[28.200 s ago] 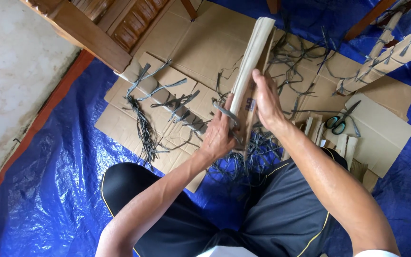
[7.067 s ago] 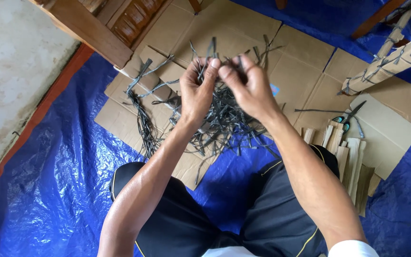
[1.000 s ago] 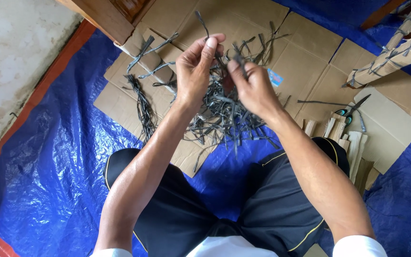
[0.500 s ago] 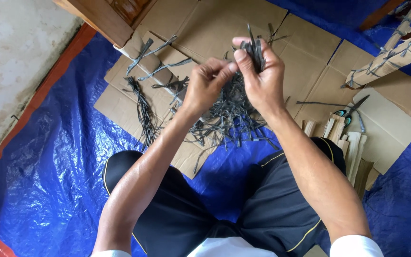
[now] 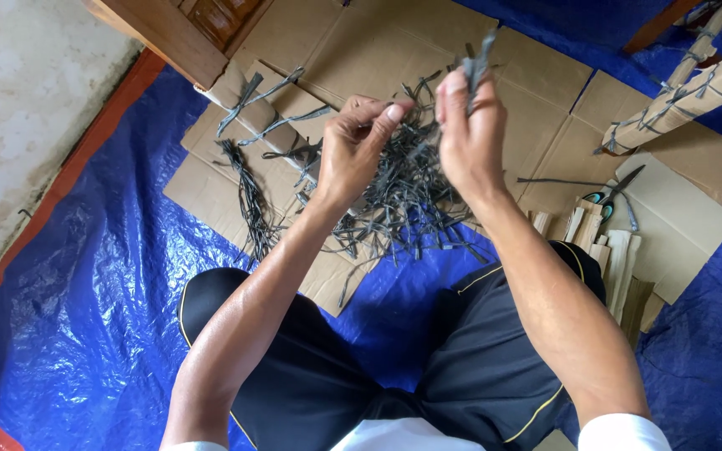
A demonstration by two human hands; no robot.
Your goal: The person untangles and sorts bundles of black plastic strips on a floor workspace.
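Right hand (image 5: 468, 134) higher with strips (image 5: 476, 60)

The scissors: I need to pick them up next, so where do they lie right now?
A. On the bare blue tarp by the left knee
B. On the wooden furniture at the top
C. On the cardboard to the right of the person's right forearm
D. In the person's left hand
C: the scissors lie flat on the cardboard, off to the right of the right hand, which pinches dark strips.

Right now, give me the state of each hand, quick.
Left hand: closed, pinching dark strips from the pile.
Right hand: closed on a small bunch of strips, held upright.
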